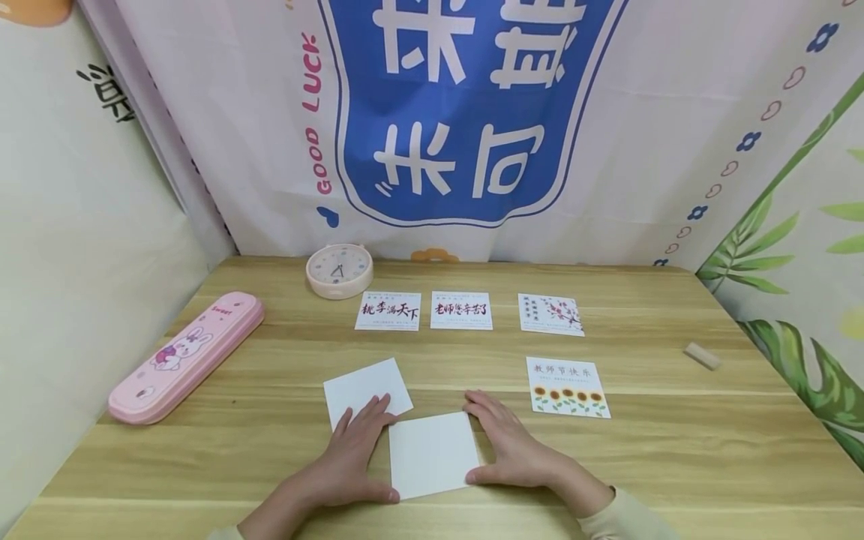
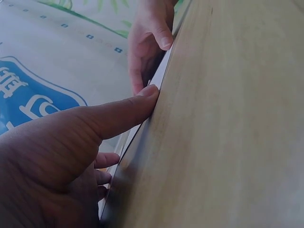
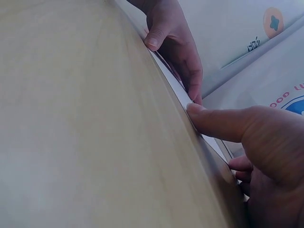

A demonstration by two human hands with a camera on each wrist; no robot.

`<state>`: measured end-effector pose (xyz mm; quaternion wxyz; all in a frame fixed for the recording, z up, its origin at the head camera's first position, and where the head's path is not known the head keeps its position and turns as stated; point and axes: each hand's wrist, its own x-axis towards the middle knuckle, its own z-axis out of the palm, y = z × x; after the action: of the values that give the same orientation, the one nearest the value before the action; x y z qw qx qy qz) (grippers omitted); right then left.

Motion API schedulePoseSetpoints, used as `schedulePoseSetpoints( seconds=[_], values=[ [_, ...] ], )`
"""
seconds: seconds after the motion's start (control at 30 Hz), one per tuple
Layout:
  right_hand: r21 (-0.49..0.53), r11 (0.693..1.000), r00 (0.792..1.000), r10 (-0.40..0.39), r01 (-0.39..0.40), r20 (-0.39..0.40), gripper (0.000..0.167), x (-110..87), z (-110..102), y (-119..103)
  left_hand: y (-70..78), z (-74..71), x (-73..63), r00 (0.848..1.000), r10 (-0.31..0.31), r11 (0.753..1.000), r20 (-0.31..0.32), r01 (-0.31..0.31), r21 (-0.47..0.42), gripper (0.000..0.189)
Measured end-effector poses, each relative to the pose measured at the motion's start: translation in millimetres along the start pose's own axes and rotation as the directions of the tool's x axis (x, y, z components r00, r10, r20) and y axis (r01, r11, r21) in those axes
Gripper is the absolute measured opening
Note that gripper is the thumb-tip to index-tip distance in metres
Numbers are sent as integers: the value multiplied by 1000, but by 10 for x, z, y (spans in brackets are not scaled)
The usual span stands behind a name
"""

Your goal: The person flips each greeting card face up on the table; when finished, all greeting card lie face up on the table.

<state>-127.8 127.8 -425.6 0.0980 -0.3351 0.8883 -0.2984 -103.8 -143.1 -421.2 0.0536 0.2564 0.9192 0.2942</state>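
Note:
A blank white card (image 1: 434, 456) lies near the front of the table between the two hands. At its left side rests the left hand (image 1: 347, 461), thumb at the near left corner and fingers spread over a second blank card (image 1: 361, 382), partly covered by them. The right hand (image 1: 518, 450) frames the other side, its thumb at the near right corner and its fingertips by the far right corner. In the left wrist view the left thumb (image 2: 147, 92) touches the card's near edge. The right wrist view has the right thumb (image 3: 199, 114) on that edge too.
Printed cards stand in a back row: two with red lettering (image 1: 388, 311) (image 1: 462, 310) and one with blossoms (image 1: 551, 314). A sunflower card (image 1: 568, 388) lies right of the hands. Around them are a pink pencil case (image 1: 185, 356), a clock (image 1: 340, 270) and a small wooden block (image 1: 702, 355).

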Motion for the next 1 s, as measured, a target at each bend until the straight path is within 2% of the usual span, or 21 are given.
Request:
schedulePoseSetpoints(
  seconds=[1.0],
  values=[
    [68, 997, 999, 26, -24, -25, 79, 6, 19, -17, -6, 8, -6, 1000, 9, 1000, -8, -9, -13, 89]
  ],
)
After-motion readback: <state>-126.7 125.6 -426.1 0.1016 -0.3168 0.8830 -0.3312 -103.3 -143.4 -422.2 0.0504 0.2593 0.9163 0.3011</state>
